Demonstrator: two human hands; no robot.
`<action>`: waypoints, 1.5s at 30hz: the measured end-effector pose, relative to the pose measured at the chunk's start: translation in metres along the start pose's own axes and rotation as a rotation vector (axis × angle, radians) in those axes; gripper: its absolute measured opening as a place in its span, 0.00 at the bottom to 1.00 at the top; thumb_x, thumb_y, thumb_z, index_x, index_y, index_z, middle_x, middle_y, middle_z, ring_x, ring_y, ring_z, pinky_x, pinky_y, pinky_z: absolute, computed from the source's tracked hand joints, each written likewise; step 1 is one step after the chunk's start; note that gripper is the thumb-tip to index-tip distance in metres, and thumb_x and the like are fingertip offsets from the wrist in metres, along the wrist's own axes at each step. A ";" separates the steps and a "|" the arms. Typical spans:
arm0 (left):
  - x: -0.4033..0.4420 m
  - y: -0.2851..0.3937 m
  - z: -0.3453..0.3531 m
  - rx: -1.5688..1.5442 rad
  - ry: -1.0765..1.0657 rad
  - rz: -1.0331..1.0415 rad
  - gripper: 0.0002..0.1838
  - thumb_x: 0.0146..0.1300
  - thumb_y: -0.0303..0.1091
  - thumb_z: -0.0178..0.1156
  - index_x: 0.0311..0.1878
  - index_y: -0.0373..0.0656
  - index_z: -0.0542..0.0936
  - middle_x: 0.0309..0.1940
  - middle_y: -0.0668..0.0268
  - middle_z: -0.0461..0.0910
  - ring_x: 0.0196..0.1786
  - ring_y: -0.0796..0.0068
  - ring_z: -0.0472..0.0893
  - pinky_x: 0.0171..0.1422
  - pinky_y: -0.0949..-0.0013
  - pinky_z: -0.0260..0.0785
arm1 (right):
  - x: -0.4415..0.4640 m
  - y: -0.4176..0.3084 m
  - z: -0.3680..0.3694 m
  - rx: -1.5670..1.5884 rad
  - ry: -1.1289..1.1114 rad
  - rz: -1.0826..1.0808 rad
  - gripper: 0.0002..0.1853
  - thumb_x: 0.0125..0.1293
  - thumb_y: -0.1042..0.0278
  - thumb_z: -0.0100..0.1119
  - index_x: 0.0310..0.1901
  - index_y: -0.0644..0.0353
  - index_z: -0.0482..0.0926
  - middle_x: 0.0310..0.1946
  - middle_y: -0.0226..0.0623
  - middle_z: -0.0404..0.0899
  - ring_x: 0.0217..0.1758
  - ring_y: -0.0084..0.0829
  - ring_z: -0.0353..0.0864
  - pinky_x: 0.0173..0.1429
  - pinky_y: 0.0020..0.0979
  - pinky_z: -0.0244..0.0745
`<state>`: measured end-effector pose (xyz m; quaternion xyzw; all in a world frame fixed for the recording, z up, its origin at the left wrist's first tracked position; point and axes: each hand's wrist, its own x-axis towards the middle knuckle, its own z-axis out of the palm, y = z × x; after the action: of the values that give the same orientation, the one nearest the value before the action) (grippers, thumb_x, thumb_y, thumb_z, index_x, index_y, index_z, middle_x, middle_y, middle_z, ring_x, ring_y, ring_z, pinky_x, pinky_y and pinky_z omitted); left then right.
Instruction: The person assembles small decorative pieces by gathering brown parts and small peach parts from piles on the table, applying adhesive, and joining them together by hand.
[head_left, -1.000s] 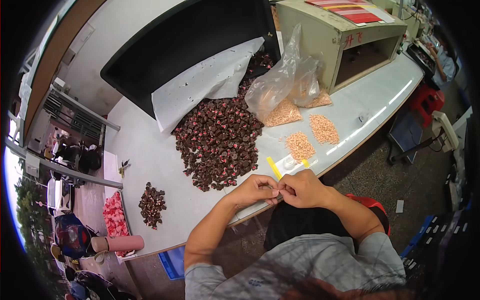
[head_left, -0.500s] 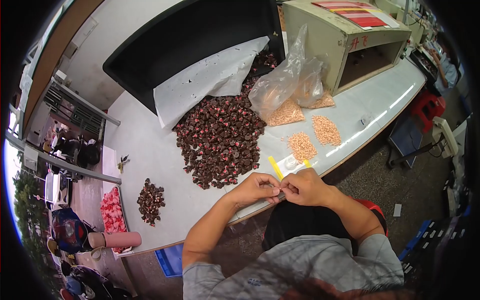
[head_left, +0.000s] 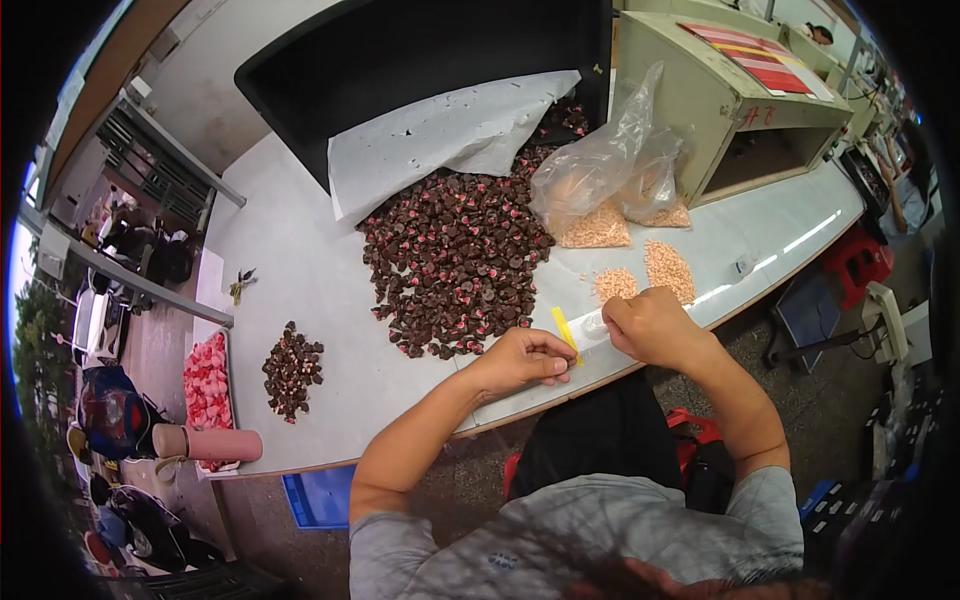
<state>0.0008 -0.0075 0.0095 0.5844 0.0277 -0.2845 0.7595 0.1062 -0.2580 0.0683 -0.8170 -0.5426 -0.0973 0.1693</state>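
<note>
My left hand (head_left: 525,360) is curled in a pinch above the front edge of the table, close to a yellow strip (head_left: 565,332). Whatever sits between its fingertips is too small to make out. My right hand (head_left: 652,328) is closed, knuckles up, beside a small clear round piece (head_left: 594,325) and just below a pile of small beige pieces (head_left: 615,284); its fingertips are hidden. A second beige pile (head_left: 668,270) lies beyond it. Left of my hands spreads a large heap of dark brown pieces with pink-red spots (head_left: 455,260).
Clear plastic bags (head_left: 590,215) of beige pieces stand behind the piles, next to a pale open-fronted box (head_left: 740,130). A black bin (head_left: 430,65) lies tipped behind the dark heap. At left are a smaller dark pile (head_left: 292,372), a tray of pink-red pieces (head_left: 207,385) and a pink bottle (head_left: 215,443).
My hands were together and have separated. The right hand has moved right and up toward the beige piles; the left stays near the yellow strip. The camera view has shifted slightly.
</note>
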 end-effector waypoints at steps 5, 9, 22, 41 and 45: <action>0.002 -0.002 -0.001 0.007 -0.007 0.022 0.15 0.72 0.26 0.66 0.58 0.30 0.82 0.52 0.56 0.86 0.49 0.70 0.88 0.53 0.71 0.82 | 0.000 0.005 0.011 -0.074 -0.063 0.010 0.06 0.58 0.70 0.68 0.33 0.56 0.79 0.19 0.37 0.81 0.21 0.43 0.83 0.28 0.42 0.77; 0.001 -0.001 0.000 0.004 -0.009 0.024 0.16 0.72 0.25 0.65 0.59 0.29 0.81 0.52 0.56 0.86 0.50 0.69 0.88 0.55 0.69 0.83 | 0.001 0.005 0.015 -0.076 -0.062 -0.012 0.06 0.58 0.71 0.67 0.32 0.57 0.79 0.20 0.37 0.82 0.21 0.42 0.83 0.28 0.42 0.78; 0.000 0.002 0.001 -0.113 0.028 0.015 0.15 0.72 0.24 0.64 0.60 0.29 0.81 0.54 0.54 0.86 0.52 0.67 0.88 0.59 0.68 0.83 | -0.009 -0.029 0.011 0.454 0.178 0.144 0.07 0.56 0.76 0.69 0.35 0.57 0.81 0.17 0.33 0.79 0.20 0.37 0.83 0.25 0.37 0.75; 0.003 -0.005 -0.004 -0.191 0.019 0.028 0.16 0.71 0.26 0.67 0.59 0.31 0.81 0.51 0.54 0.87 0.49 0.70 0.88 0.59 0.67 0.83 | -0.012 -0.047 0.047 0.419 0.292 0.098 0.08 0.56 0.75 0.71 0.34 0.59 0.78 0.18 0.36 0.81 0.20 0.40 0.83 0.25 0.39 0.75; 0.004 -0.009 -0.003 -0.204 0.040 0.068 0.15 0.70 0.24 0.67 0.57 0.30 0.82 0.51 0.53 0.87 0.50 0.68 0.88 0.60 0.66 0.83 | -0.012 -0.050 0.054 0.334 0.359 0.013 0.09 0.56 0.74 0.71 0.33 0.58 0.78 0.19 0.36 0.81 0.21 0.41 0.84 0.25 0.40 0.74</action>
<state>0.0012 -0.0077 -0.0010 0.5101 0.0519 -0.2423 0.8236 0.0545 -0.2301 0.0223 -0.7507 -0.5069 -0.1488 0.3966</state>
